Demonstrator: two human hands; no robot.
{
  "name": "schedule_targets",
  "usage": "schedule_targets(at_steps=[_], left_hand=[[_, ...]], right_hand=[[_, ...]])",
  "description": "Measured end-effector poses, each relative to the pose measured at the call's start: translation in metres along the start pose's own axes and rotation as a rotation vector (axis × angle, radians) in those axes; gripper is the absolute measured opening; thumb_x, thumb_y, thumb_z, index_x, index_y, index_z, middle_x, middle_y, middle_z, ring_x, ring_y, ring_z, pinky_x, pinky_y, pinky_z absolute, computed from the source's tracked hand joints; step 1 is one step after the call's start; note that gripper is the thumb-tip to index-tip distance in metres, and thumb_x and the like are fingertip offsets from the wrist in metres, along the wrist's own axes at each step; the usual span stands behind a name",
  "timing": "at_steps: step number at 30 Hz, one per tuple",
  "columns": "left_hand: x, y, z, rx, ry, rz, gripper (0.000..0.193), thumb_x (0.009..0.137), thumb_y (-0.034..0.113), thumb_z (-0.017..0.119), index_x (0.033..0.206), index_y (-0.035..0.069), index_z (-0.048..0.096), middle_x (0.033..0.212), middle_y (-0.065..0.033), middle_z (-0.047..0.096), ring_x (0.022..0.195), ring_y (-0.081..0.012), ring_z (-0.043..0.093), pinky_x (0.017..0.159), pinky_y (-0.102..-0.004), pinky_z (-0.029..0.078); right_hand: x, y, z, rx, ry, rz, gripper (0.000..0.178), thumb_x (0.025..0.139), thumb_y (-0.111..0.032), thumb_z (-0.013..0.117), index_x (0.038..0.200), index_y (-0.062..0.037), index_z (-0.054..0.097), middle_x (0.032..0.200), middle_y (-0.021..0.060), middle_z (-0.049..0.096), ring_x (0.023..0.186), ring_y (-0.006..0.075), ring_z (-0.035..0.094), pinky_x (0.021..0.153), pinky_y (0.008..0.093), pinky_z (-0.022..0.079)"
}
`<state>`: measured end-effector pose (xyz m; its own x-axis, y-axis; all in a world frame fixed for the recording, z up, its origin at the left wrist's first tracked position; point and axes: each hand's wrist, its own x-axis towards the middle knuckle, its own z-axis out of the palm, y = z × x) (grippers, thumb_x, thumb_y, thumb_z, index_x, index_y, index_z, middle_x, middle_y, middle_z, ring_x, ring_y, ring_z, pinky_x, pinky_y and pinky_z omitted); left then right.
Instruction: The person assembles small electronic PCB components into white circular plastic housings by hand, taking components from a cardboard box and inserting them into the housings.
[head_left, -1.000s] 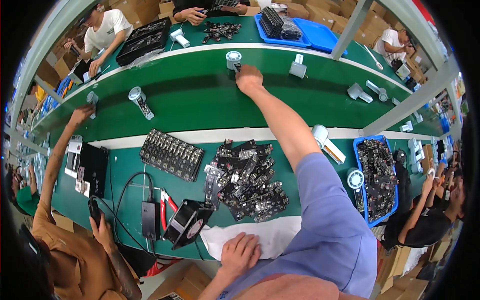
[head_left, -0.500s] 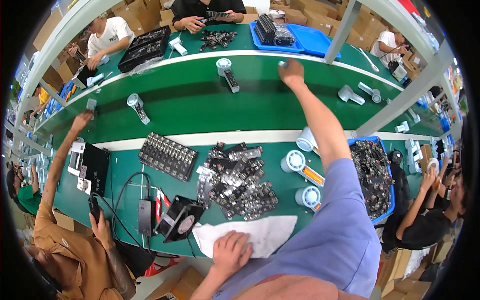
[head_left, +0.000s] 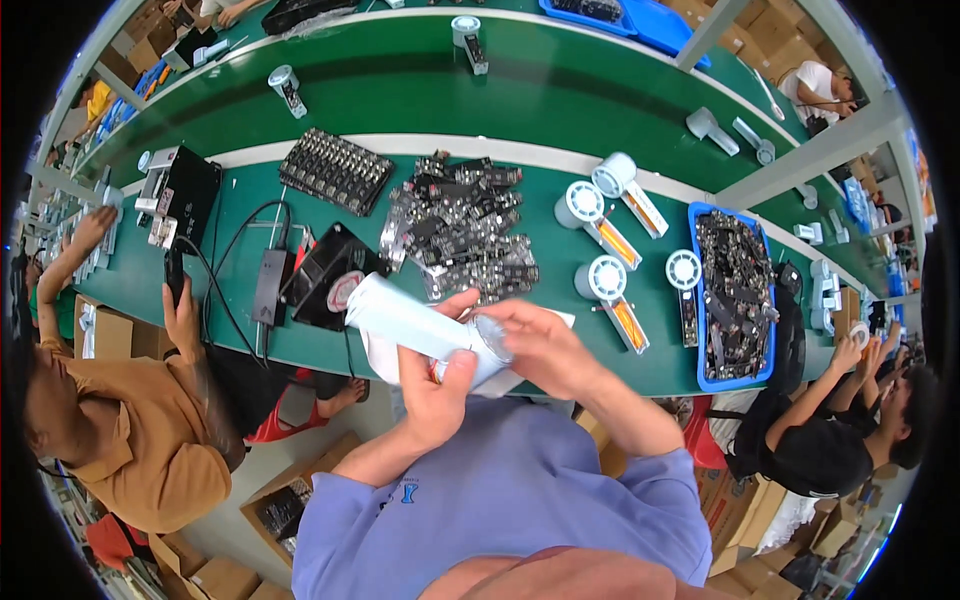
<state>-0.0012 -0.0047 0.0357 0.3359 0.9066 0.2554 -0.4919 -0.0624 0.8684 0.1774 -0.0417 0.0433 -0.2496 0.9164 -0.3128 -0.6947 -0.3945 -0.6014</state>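
Over the near table edge, my left hand [head_left: 435,390] is wrapped around a light-blue housing [head_left: 415,322] with a long handle and a round head. The handle points up and left. My right hand [head_left: 550,350] has its fingers curled on the round head, slightly blurred. Beneath them lies a white cloth [head_left: 382,352], mostly covered. Just beyond is a pile of small dark circuit boards [head_left: 465,225]. Right of the pile lie several similar housings with open handles, one [head_left: 605,280] showing an orange strip and another [head_left: 684,275] a dark board.
A blue tray [head_left: 703,375] full of boards stands at the right, a neat board stack [head_left: 337,172] at the back. Left are a black fan [head_left: 335,280], a power adapter [head_left: 272,285] and a black box [head_left: 187,195]. Co-workers sit either side; a green belt [head_left: 380,80] runs beyond.
My right hand has come back from over the green belt. My left hand has left the white cloth. Both now hold the housing. The view has tilted downward.
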Motion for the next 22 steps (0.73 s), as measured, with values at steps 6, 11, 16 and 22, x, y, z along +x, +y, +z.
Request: schedule_targets(at_steps=[6,11,16,22], left_hand=[[0.022,0.041,-0.032,0.987,-0.526,0.106,0.047,0.09,0.012,0.075,0.133,0.0,0.061,0.126,-0.0186,0.065,0.116,-0.0395,0.059,0.102,-0.0464,0.047],[0.024,0.013,-0.036,1.446,-0.965,-0.072,0.058,0.083,0.017,0.08,0.136,0.006,0.06,0.138,-0.0123,0.059,0.131,-0.0319,0.052,0.112,-0.0441,0.04],[0.016,0.022,-0.046,1.327,-0.687,0.149,0.071,0.077,0.023,0.086,0.14,0.007,0.056,0.14,-0.0123,0.06,0.135,-0.034,0.052,0.116,-0.049,0.038],[0.0,0.008,-0.082,1.242,-0.593,0.398,0.068,0.081,0.023,0.088,0.143,0.018,0.06,0.146,-0.0144,0.059,0.141,-0.031,0.051,0.12,-0.0523,0.034]], right_hand=[[-0.037,-0.009,-0.016,-0.565,0.093,-0.571,0.058,0.096,-0.001,0.069,0.15,0.0002,0.048,0.148,0.0181,0.057,0.136,0.0283,0.058,0.112,0.0434,0.047],[-0.038,-0.016,-0.006,-1.235,0.304,-0.533,0.037,0.094,-0.001,0.07,0.131,0.0008,0.065,0.13,0.0167,0.069,0.125,0.029,0.065,0.105,0.0393,0.05],[0.02,-0.037,-0.026,-1.566,0.369,-0.74,0.025,0.093,-0.002,0.069,0.118,0.0015,0.07,0.119,0.0189,0.071,0.112,0.0402,0.064,0.099,0.0441,0.051],[0.076,-0.031,-0.053,-1.906,0.277,-0.655,0.037,0.09,-0.008,0.074,0.126,-0.0038,0.069,0.123,0.0192,0.069,0.117,0.0368,0.06,0.106,0.0452,0.047]])
